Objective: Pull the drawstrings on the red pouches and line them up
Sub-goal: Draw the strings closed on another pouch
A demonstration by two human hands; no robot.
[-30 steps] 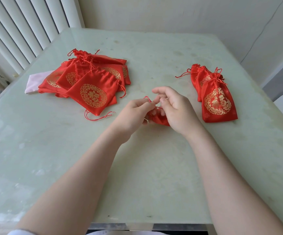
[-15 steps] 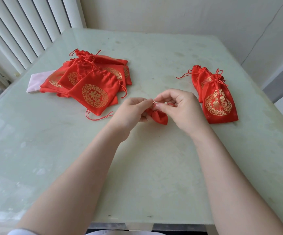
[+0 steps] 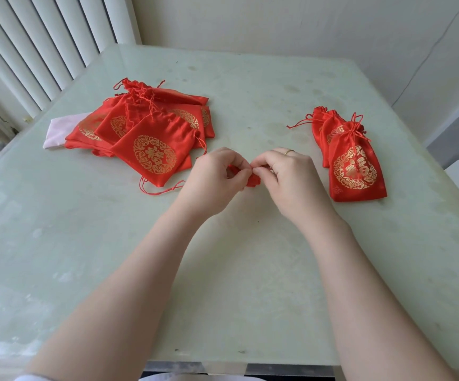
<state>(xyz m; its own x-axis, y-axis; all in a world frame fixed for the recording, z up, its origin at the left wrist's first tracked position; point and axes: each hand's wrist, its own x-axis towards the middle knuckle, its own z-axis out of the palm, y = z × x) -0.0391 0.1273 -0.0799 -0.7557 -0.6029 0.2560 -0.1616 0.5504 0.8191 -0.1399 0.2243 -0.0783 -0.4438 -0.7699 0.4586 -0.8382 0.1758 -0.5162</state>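
Two heaps flank my pale green table point(image 3: 250, 270): loose red pouches point(image 3: 151, 138) left, cinched pouches point(image 3: 352, 166) right. Between them my left hand point(image 3: 217, 177) and right hand point(image 3: 288, 177) both pinch one small crumpled pouch point(image 3: 253, 181).

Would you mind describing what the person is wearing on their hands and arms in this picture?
Both forearms are bare down to the picture's lower edge; no sleeves, gloves or watch show. The right hand wears a thin gold ring on one finger. The left hand shows no jewellery. At the lower left corner there is a bit of white fabric, perhaps clothing, but too little shows to tell.
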